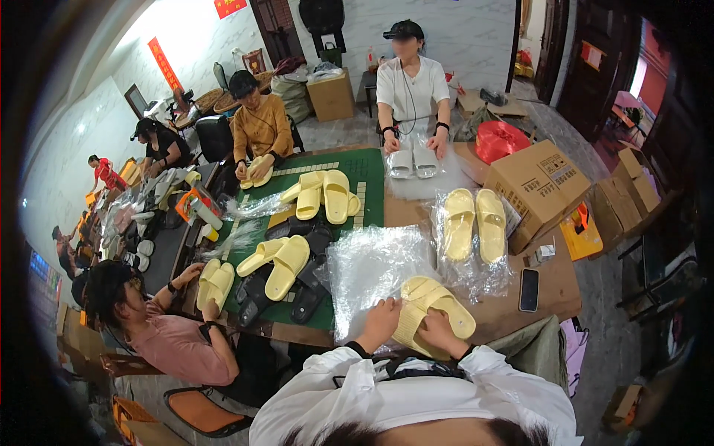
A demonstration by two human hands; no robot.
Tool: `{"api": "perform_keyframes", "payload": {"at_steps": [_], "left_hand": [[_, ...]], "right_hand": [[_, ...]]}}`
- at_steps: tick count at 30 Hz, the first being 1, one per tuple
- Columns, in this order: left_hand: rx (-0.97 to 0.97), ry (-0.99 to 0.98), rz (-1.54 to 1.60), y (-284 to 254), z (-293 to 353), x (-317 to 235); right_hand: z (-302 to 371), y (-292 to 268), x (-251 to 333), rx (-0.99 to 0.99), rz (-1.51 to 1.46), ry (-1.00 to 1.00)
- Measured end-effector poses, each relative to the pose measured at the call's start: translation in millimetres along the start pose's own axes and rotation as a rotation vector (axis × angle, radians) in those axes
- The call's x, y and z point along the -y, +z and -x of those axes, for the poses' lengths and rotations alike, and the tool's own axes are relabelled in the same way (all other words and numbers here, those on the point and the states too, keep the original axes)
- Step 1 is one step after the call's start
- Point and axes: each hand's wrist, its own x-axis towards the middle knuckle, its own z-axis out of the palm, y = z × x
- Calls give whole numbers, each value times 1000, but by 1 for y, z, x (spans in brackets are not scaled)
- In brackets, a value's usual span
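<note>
A pair of pale yellow slippers [433, 303], one laid over the other, lies at the table's near edge. My right hand [440, 331] is closed around the near part of the pair. My left hand [381, 321] has its fingers curled at the slippers' left side, above a stack of clear plastic bags [379, 260]; what they pinch is hidden. Beyond my right hand, another yellow pair [474, 223] lies side by side on clear plastic.
Left of the bags are loose yellow slippers [288, 267] and black slippers [256, 297]. A phone [529, 290] and a cardboard box [539, 193] stand to the right. Co-workers handle slippers at the left [216, 286], far left [256, 172] and far side [413, 160].
</note>
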Motion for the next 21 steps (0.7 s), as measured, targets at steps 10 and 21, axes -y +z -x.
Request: {"api": "perform_keyframes", "payload": {"at_steps": [10,21], "left_hand": [[45,149,126,-16,5,-13],[113,244,627,-59,0,-45]], "right_hand": [[-12,8,16,-57,156,-200],[-74,-5,50,-81,266,-116]]}}
